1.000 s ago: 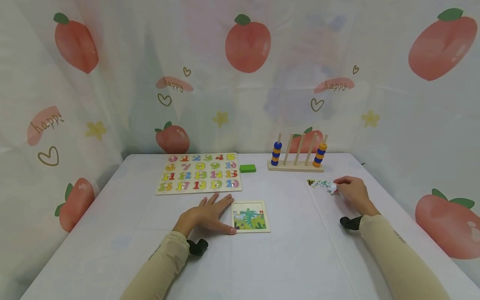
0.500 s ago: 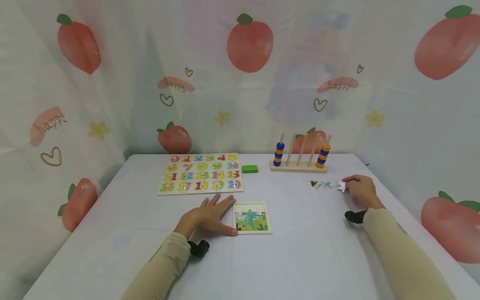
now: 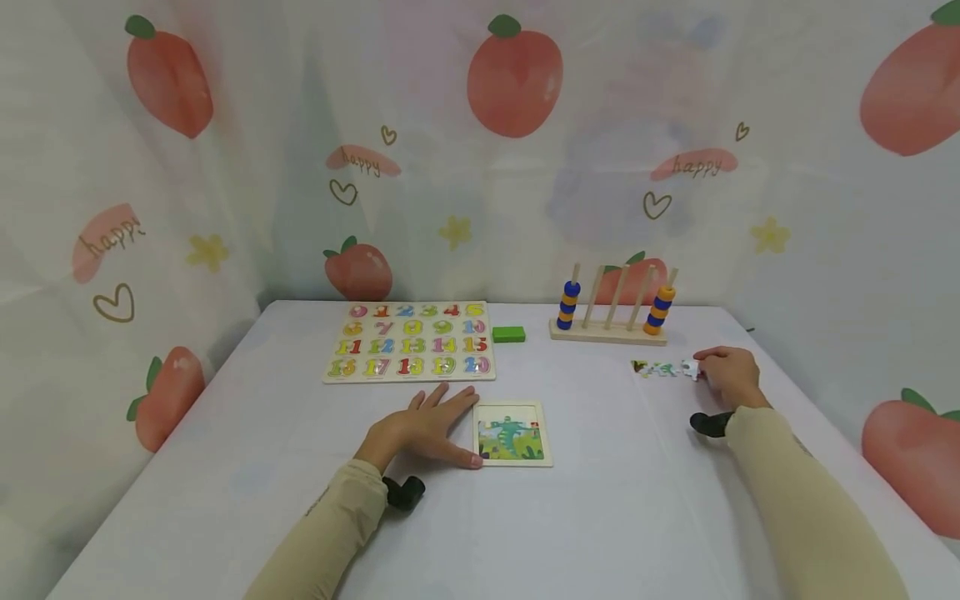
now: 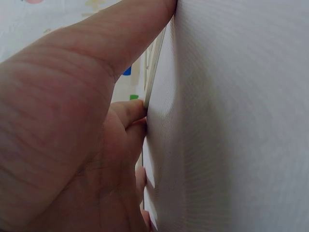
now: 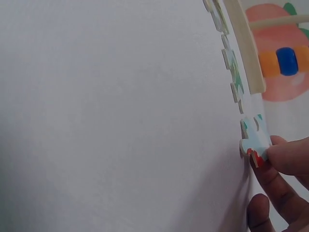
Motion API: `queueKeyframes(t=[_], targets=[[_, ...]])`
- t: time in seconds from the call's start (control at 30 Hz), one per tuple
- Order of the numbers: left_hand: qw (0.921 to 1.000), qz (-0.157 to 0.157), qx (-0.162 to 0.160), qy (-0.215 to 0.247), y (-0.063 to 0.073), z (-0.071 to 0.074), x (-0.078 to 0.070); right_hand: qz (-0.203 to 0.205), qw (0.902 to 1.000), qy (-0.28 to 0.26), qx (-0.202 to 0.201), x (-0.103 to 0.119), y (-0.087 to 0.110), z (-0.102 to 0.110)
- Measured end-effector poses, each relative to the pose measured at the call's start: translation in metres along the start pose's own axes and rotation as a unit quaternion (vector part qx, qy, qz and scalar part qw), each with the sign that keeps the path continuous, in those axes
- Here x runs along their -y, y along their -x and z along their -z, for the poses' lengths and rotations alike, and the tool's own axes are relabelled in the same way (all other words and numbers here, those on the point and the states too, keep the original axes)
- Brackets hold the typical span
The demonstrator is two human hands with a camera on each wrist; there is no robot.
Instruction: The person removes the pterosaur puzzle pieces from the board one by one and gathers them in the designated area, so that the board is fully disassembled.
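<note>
At the right of the table, my right hand (image 3: 731, 375) pinches a jigsaw piece (image 5: 255, 137) between thumb and finger. The piece is pale with a red patch and sits at the right end of a row of several jigsaw pieces (image 3: 654, 368). My left hand (image 3: 426, 429) lies with fingers spread beside a square puzzle tray (image 3: 547, 442). Its thumb and index finger touch the tray's left edge. The tray shows a teal creature in its lower part, with a pale bare strip at the top. In the left wrist view, the thumb (image 4: 130, 29) reaches the tray's edge.
A number puzzle board (image 3: 408, 342) lies at the back left, with a green block (image 3: 508, 334) against its right side. A wooden peg rack (image 3: 607, 332) with blue and orange beads stands behind the jigsaw row. A printed curtain (image 3: 420, 100) borders the table.
My right hand has drawn its jigsaw piece to the right, then slightly back toward the row's end. The left hand stays at the tray. The head view has shifted a little.
</note>
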State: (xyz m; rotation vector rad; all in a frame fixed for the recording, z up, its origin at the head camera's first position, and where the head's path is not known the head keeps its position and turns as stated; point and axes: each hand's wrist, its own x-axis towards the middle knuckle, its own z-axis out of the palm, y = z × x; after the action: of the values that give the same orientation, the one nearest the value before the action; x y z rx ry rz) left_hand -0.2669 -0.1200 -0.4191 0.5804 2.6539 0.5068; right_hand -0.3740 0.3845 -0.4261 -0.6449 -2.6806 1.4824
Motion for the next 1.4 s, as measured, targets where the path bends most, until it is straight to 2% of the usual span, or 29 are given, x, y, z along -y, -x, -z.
queueKeyframes(t=[0.33, 0.57, 0.8, 1.1, 1.4], targets=[[1.0, 0.001, -0.001, 0.005, 0.0, 0.0, -0.001, 0.003, 0.9983, 0.031, -0.048, 0.007, 0.007, -0.011], [1.0, 0.003, 0.0, 0.007, 0.0, 0.0, -0.002, 0.025, 0.9968, 0.051, -0.056, 0.009, 0.015, -0.011], [1.0, 0.003, 0.0, -0.008, 0.0, 0.0, -0.001, 0.077, 0.9917, 0.095, -0.039, 0.02, 0.029, -0.011], [0.9999, 0.003, 0.006, -0.01, -0.001, -0.001, -0.001, 0.113, 0.9894, 0.09, -0.02, 0.038, 0.047, -0.016], [1.0, 0.001, 0.003, -0.004, 0.001, -0.001, -0.001, 0.181, 0.975, 0.129, 0.013, 0.05, 0.066, -0.026]])
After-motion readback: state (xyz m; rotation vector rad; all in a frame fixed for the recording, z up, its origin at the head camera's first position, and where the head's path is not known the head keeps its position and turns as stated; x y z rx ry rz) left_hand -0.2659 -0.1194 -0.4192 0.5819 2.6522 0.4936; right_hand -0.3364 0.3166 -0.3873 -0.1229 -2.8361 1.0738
